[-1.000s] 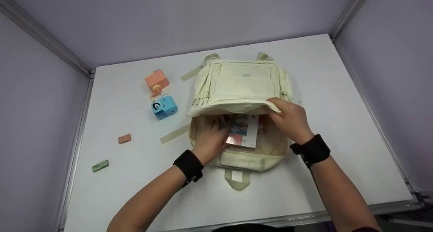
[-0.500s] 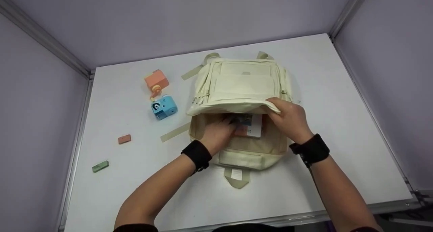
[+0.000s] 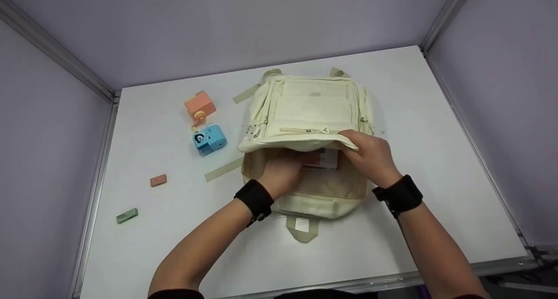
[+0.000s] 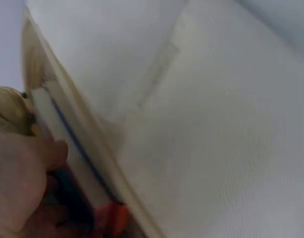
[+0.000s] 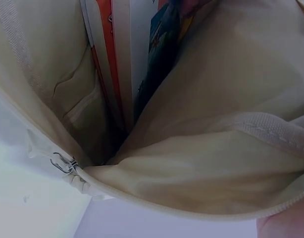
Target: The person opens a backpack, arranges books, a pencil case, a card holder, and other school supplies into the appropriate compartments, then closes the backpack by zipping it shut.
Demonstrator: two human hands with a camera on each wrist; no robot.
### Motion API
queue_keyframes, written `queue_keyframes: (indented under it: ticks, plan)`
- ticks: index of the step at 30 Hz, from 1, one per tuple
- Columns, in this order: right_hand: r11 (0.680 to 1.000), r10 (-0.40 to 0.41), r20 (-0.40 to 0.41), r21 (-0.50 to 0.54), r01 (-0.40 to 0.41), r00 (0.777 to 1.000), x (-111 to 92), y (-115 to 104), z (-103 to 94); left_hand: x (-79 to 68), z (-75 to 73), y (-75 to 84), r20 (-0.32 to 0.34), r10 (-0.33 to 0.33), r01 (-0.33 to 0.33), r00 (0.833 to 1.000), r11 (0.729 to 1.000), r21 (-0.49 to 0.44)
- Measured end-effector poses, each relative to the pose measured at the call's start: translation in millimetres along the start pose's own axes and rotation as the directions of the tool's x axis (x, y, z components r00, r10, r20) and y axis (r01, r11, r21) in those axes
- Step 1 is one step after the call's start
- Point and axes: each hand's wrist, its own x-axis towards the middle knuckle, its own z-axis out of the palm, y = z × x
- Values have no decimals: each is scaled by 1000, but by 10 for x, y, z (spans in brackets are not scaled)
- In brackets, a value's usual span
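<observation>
A cream backpack [image 3: 314,111] lies on the white table with its main compartment gaping toward me. My right hand [image 3: 370,155] pinches the upper edge of the opening and lifts it. Inside the bag is my left hand [image 3: 281,174], its fingers hidden under the raised flap in the head view. It grips a book [image 3: 327,158] with a white, orange and blue cover, most of which is under the flap. In the left wrist view the thumb [image 4: 55,153] shows beside the book's dark cover. Another book with an orange edge [image 5: 108,39] stands alongside within the bag.
Left of the backpack lie an orange box-shaped toy [image 3: 200,105] and a blue toy camera [image 3: 209,140]. Nearer me are a small reddish block [image 3: 158,180] and a green block [image 3: 127,215]. A strap [image 3: 224,169] sticks out at the bag's left.
My left hand has moved deeper into the backpack, up and to the right, with the book sliding farther under the flap. The right hand keeps its hold on the edge.
</observation>
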Motion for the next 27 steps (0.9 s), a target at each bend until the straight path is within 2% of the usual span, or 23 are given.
queue_keyframes:
  ticks: [1,2,3,4,5,7,8,9,10,11,12,13,14,16,17,18,19,20,22,24,27]
  plan:
    - [1000,0,3,2,0,1000,-9,0,4,-66,-55,43,25,83,-85,996,993,79]
    - [1000,1,5,2,-1,1000,-20,4,9,-137,-110,87,43,172,-176,984,976,124]
    - [1000,1,7,0,-1,1000,-35,12,14,-209,-167,132,49,276,-281,960,947,155]
    - [1000,0,11,-1,0,1000,-53,19,17,-278,-230,180,41,357,-360,933,923,138]
    - [1000,-3,15,-4,3,1000,-73,30,22,-343,-293,228,20,441,-440,897,891,114]
    - [1000,-10,22,-5,10,1000,-121,44,28,-452,-413,303,-47,586,-583,809,809,71]
    - [1000,-14,27,-6,14,1000,-150,54,34,-488,-463,320,-93,637,-633,766,771,67]
    - [1000,-19,34,-6,19,999,-179,62,42,-511,-504,321,-134,667,-663,733,744,80]
    - [1000,-24,44,-2,24,999,-210,68,52,-522,-538,303,-163,676,-671,719,736,93]
    - [1000,-27,53,5,27,998,-241,76,66,-523,-564,264,-179,665,-657,725,746,107]
    - [999,-31,63,10,30,998,-276,87,86,-516,-579,205,-184,638,-628,748,769,117]
    - [999,-36,73,17,34,997,-312,100,110,-507,-590,131,-176,598,-584,782,802,127]
    - [999,-42,84,26,40,996,-348,110,134,-498,-594,44,-155,546,-531,824,838,126]
    - [998,-54,105,48,49,993,-417,132,190,-487,-589,-138,-75,415,-405,907,907,117]
    - [997,-64,111,58,58,992,-453,145,220,-488,-579,-224,-23,349,-345,937,932,114]
    - [995,-75,113,68,68,991,-489,159,251,-497,-568,-300,32,291,-293,956,950,105]
    - [993,-91,114,80,82,989,-522,171,281,-509,-552,-367,83,242,-249,967,963,99]
    - [991,-111,112,89,101,988,-552,184,311,-524,-533,-421,128,206,-219,970,972,91]
    - [983,-158,100,107,147,982,-608,215,377,-558,-482,-498,202,171,-190,964,978,83]
    - [974,-206,89,113,195,974,-661,252,437,-593,-424,-542,233,176,-197,956,978,71]
    - [966,-246,101,106,236,964,-735,295,505,-634,-332,-579,239,210,-237,948,967,88]
